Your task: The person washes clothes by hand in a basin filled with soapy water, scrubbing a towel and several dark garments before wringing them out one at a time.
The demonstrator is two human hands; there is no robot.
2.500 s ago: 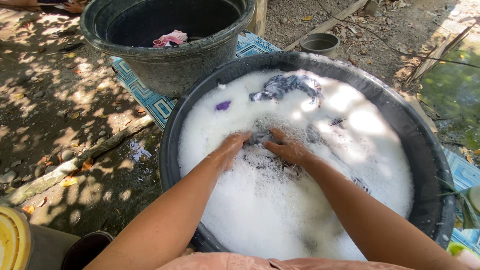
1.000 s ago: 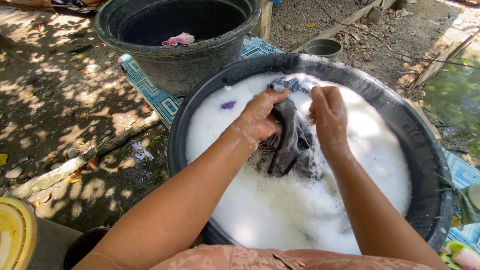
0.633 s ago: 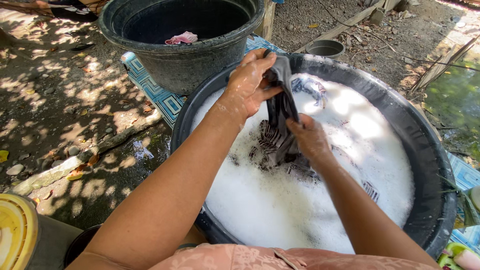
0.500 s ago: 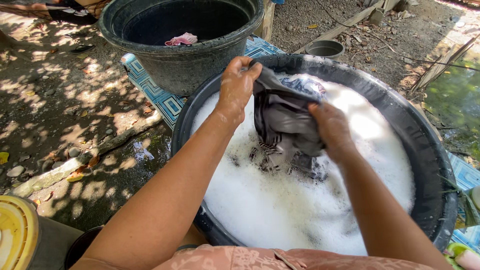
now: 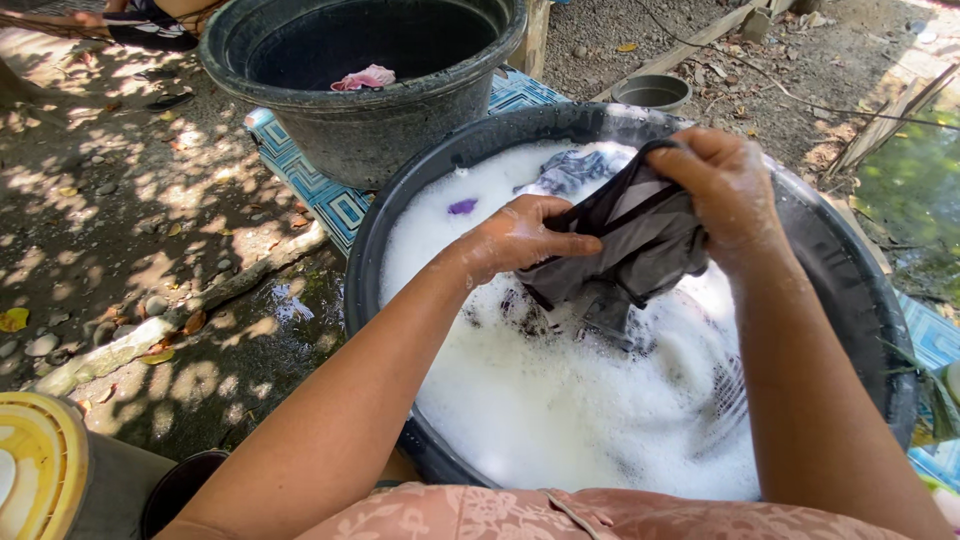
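Observation:
A wide black tub [image 5: 850, 270] full of white suds sits in front of me. Above the foam, my left hand [image 5: 520, 238] and my right hand [image 5: 722, 190] both grip a wet dark grey garment [image 5: 625, 245] with a black edge. Its lower end hangs down into the suds. My right hand holds the upper part, my left hand pinches the lower left side. A blue-grey cloth [image 5: 575, 170] and a small purple piece [image 5: 461, 207] float at the far side of the tub.
A second black tub [image 5: 370, 110] with a pink cloth [image 5: 362, 78] inside stands behind, on a blue patterned mat [image 5: 315, 200]. A small grey bowl [image 5: 651, 92] lies on gravel beyond. A yellow-lidded container [image 5: 40, 480] is at lower left. Another person's limbs show at top left.
My hands lifted the dark garment out of the suds. Since half a second ago my right hand rose and went right with it, while my left hand dropped lower on the cloth.

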